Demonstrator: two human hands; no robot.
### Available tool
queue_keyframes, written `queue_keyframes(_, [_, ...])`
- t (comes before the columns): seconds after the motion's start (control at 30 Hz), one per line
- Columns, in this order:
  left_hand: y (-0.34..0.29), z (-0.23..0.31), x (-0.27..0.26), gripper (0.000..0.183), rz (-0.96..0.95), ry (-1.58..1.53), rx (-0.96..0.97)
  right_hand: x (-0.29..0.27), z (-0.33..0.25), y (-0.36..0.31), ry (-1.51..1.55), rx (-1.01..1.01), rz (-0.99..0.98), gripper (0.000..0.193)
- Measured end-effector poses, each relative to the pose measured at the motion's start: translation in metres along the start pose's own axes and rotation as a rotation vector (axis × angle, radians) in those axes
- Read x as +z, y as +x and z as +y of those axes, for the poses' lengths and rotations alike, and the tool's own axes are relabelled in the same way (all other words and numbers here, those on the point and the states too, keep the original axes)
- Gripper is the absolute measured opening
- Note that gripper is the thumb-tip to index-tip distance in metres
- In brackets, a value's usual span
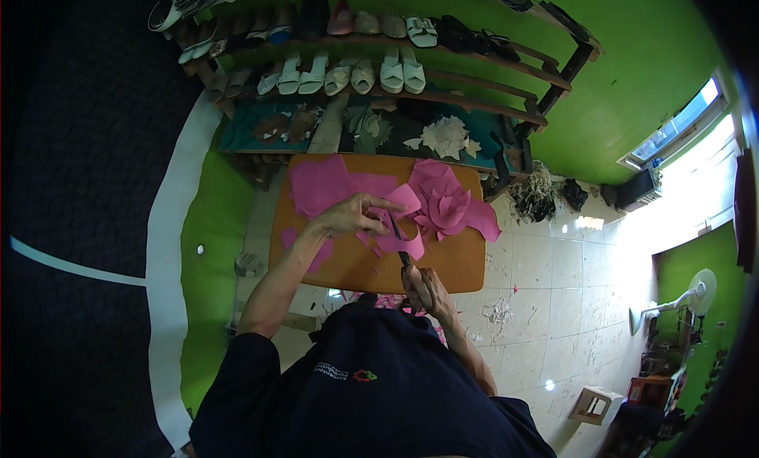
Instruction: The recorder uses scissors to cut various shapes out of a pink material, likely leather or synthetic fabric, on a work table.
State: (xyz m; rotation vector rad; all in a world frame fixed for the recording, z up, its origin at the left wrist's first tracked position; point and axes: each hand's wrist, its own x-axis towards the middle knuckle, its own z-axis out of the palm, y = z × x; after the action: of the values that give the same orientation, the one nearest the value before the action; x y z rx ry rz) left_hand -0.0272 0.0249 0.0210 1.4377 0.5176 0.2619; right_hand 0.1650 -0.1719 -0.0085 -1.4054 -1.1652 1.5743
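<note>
Pink sheet (415, 247) held, navy shirt (371, 414) bears white lettering (332, 371).

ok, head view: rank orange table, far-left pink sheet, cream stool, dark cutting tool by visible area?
1. orange table
2. far-left pink sheet
3. cream stool
4. dark cutting tool, partly covered by the fingers

Dark navy shirt (387, 414), short dark sleeves (237, 383), small red-and-green emblem (364, 375), white lettering (330, 371), bare fingers (379, 203)
</note>
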Motion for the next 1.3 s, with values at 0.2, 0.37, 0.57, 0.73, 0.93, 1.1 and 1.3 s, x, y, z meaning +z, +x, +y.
queue_keyframes(0.2, [-0.001, 0.002, 0.003, 0.057, 0.014, -0.027, -0.005, 0.001, -0.002, 0.000, 0.051, 0.029, 0.089, 0.057])
queue_keyframes(0.37, [-0.002, -0.005, -0.001, 0.057, 0.033, -0.068, -0.003, 0.000, 0.003, 0.005, -0.080, 0.002, 0.029, 0.066])
queue_keyframes(0.57, [0.001, 0.005, 0.001, 0.057, 0.009, -0.036, 0.019, 0.003, -0.012, 0.003, 0.013, -0.067, -0.041, 0.067])
queue_keyframes(0.73, [0.001, 0.004, 0.002, 0.058, 0.000, -0.017, -0.007, 0.003, -0.002, 0.006, 0.086, 0.073, -0.007, 0.061])
queue_keyframes(0.93, [0.001, -0.004, 0.001, 0.059, 0.027, -0.081, -0.003, 0.007, -0.013, 0.003, 0.136, 0.101, 0.080, 0.047])
queue_keyframes(1.1, [-0.003, 0.003, 0.005, 0.059, 0.070, -0.092, -0.007, 0.010, -0.013, 0.004, 0.131, 0.139, 0.126, 0.045])
queue_keyframes(1.3, [-0.006, 0.003, 0.011, 0.059, 0.127, -0.156, 0.010, 0.012, -0.009, 0.005, 0.161, 0.151, 0.141, 0.046])
